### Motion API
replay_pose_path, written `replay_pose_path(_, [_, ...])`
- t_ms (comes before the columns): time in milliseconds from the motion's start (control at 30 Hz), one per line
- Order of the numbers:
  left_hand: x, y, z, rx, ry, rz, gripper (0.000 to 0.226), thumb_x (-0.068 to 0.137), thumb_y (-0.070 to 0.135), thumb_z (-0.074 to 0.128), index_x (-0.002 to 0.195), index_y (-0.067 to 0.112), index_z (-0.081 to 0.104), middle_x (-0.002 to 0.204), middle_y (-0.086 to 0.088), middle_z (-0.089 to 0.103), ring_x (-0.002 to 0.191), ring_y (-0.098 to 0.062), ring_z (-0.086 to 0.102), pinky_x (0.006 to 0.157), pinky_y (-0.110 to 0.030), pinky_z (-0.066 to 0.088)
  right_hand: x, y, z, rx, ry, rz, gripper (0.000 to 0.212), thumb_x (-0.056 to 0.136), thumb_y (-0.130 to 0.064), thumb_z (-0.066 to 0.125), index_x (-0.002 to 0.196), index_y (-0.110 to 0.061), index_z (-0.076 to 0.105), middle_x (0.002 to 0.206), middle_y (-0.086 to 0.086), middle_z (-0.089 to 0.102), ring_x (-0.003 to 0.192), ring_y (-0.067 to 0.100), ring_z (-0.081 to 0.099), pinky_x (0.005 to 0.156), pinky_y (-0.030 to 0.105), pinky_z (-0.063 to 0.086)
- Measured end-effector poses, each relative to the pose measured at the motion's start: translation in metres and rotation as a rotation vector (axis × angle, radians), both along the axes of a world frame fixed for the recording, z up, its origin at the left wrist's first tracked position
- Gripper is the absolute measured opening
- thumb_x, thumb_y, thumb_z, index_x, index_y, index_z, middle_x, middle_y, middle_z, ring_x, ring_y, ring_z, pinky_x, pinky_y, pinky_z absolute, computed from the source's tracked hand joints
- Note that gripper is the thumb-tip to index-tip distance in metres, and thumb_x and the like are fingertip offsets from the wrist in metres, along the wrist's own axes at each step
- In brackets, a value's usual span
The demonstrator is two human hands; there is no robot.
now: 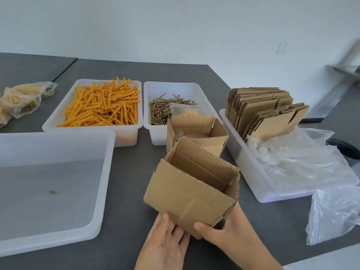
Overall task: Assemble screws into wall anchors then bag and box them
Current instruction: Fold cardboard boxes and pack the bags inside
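Observation:
An open cardboard box (187,190) is tilted with its mouth facing away from me, near the table's front. My left hand (167,240) lies flat with straight fingers against its near lower face. My right hand (216,228) grips the box's lower right corner, thumb on the taped bottom. Behind it a second open cardboard box (196,131) stands upright. A white bin of orange wall anchors (103,106) and a white bin of screws (161,110) sit further back; a small bag of anchors (187,112) lies on the screws.
A large empty translucent bin (58,184) stands at the left. A bin at right holds flat cardboard blanks (261,110) and clear plastic bags (303,164). Another loose bag (335,213) hangs at the right edge. Filled bags (21,100) lie far left.

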State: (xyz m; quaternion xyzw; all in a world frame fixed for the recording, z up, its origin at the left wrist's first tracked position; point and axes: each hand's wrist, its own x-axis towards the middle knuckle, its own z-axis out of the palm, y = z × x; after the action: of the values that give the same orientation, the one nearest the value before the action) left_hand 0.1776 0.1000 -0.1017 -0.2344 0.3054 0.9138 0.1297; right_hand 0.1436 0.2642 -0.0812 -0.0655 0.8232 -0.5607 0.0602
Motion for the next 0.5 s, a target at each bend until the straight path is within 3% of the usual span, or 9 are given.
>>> replay_pose_path(33, [0.004,-0.003,0.001,0.001,0.018,-0.049,0.042,0.104,0.025,0.037,0.145,0.021,0.046,0.127,-0.01,0.066,0.126,-0.034,0.053,0.103,-0.045,0.039,-0.004,0.007,0.002,0.048,-0.011,0.019,0.088,0.054,-0.059,0.085,0.111,-0.077,0.02,0.115,-0.057,0.042,0.11,-0.031,0.04,0.077,-0.009,0.033])
replay_pose_path(100, [0.009,-0.017,0.002,-0.121,0.018,-0.123,0.043,0.106,0.025,0.036,0.148,0.02,0.042,0.138,-0.012,0.057,0.134,-0.035,0.046,0.111,-0.046,0.031,-0.01,0.02,0.006,0.125,-0.065,0.065,0.096,0.05,-0.068,0.084,0.119,-0.07,0.017,0.111,-0.063,0.036,0.106,-0.036,0.037,0.074,-0.01,0.032])
replay_pose_path(200, [0.011,-0.04,0.012,-0.278,0.115,-0.069,0.034,0.104,0.014,0.04,0.134,0.016,0.055,0.131,-0.015,0.062,0.118,-0.033,0.057,0.108,-0.046,0.035,-0.018,0.034,0.011,0.205,-0.1,0.149,0.103,0.053,-0.065,0.085,0.129,-0.061,0.014,0.112,-0.063,0.036,0.106,-0.035,0.038,0.076,-0.009,0.035])
replay_pose_path(267, [0.006,-0.053,0.017,-0.591,0.134,0.054,0.032,0.104,0.01,0.042,0.124,0.029,0.059,0.131,0.0,0.064,0.122,-0.021,0.058,0.106,-0.039,0.037,-0.023,0.038,0.015,0.278,-0.096,0.2,0.103,0.057,-0.06,0.084,0.135,-0.058,0.017,0.121,-0.054,0.041,0.113,-0.027,0.043,0.086,-0.002,0.04])
replay_pose_path(300, [0.007,-0.058,0.019,-0.786,0.229,0.068,0.03,0.102,0.023,0.052,0.127,0.04,0.055,0.137,0.013,0.057,0.131,-0.01,0.05,0.108,-0.034,0.035,-0.026,0.038,0.017,0.297,-0.092,0.221,0.101,0.057,-0.059,0.084,0.135,-0.056,0.02,0.123,-0.051,0.043,0.115,-0.023,0.045,0.09,0.001,0.042])
replay_pose_path(333, [0.007,-0.061,0.021,-0.971,0.338,0.013,0.043,0.093,0.047,0.063,0.133,0.052,0.046,0.144,0.027,0.046,0.139,0.004,0.037,0.11,-0.029,0.031,-0.028,0.039,0.021,0.313,-0.109,0.246,0.097,0.057,-0.059,0.084,0.132,-0.058,0.021,0.122,-0.052,0.043,0.114,-0.024,0.045,0.089,0.002,0.042])
replay_pose_path(400, [0.0,-0.063,0.023,-1.261,0.504,-0.16,0.089,0.062,0.085,0.061,0.139,0.071,0.019,0.148,0.047,0.019,0.14,0.021,0.011,0.113,-0.027,0.022,-0.033,0.039,0.027,0.325,-0.164,0.283,0.094,0.055,-0.062,0.082,0.128,-0.054,0.024,0.115,-0.059,0.04,0.109,-0.029,0.043,0.079,-0.003,0.04])
replay_pose_path(500, [-0.024,-0.055,0.024,-1.282,0.656,-0.342,0.125,0.043,0.091,0.07,0.137,0.073,-0.011,0.149,0.05,0.002,0.141,0.017,0.009,0.115,-0.031,0.02,-0.038,0.036,0.032,0.372,-0.221,0.29,0.091,0.058,-0.057,0.084,0.129,-0.046,0.028,0.105,-0.062,0.041,0.101,-0.032,0.044,0.074,-0.005,0.039])
